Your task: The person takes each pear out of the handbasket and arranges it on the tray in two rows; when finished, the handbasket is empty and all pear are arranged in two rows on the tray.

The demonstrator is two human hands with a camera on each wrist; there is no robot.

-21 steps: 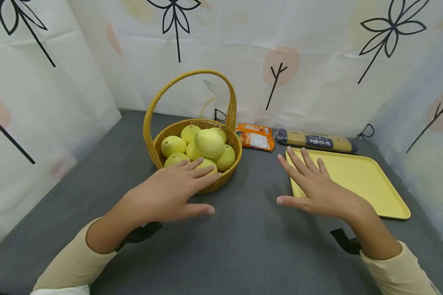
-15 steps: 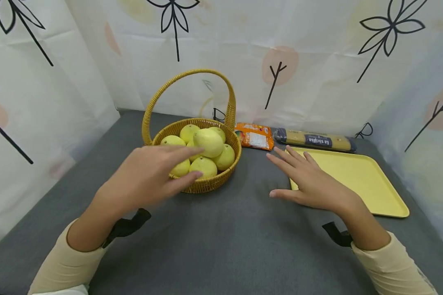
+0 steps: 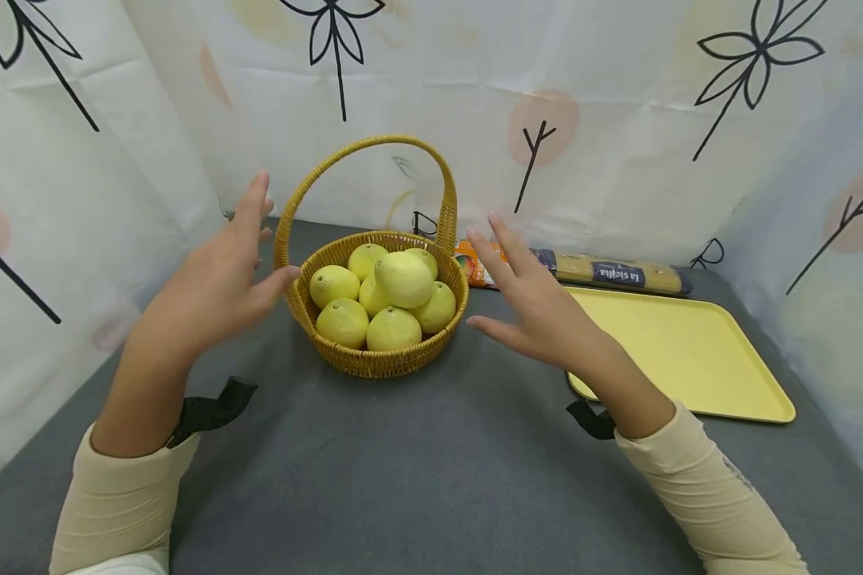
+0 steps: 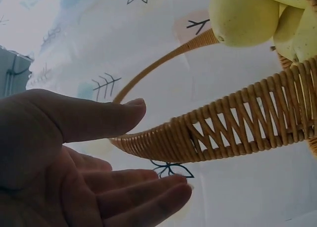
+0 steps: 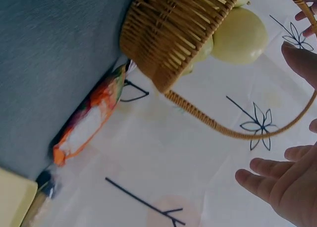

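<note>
A wicker basket [image 3: 374, 363] with a tall arched handle [image 3: 363, 145] stands on the grey table, heaped with several round yellow-green fruits [image 3: 405, 279] that look like pomelos or grapefruits. My left hand [image 3: 212, 279] is raised at the basket's left side, palm turned inward, thumb pointing at the rim. On the other side my right hand [image 3: 539, 307] is lifted with fingers spread, its fingertips a little right of the rim. Neither hand holds anything. In the left wrist view the thumb and fingers [image 4: 143, 197] lie either side of the handle's line, with nothing gripped.
Right of the basket lies a yellow tray [image 3: 676, 351]. Behind it, along the cloth backdrop, are a packet of spaghetti [image 3: 618, 274] and an orange snack bag [image 3: 472, 263], partly covered by my right hand. Patterned cloth [image 3: 431, 72] walls in the table's back and sides.
My left hand has risen and moved left from in front of the basket to beside it. The right hand has moved left and up, from near the tray toward the basket.
</note>
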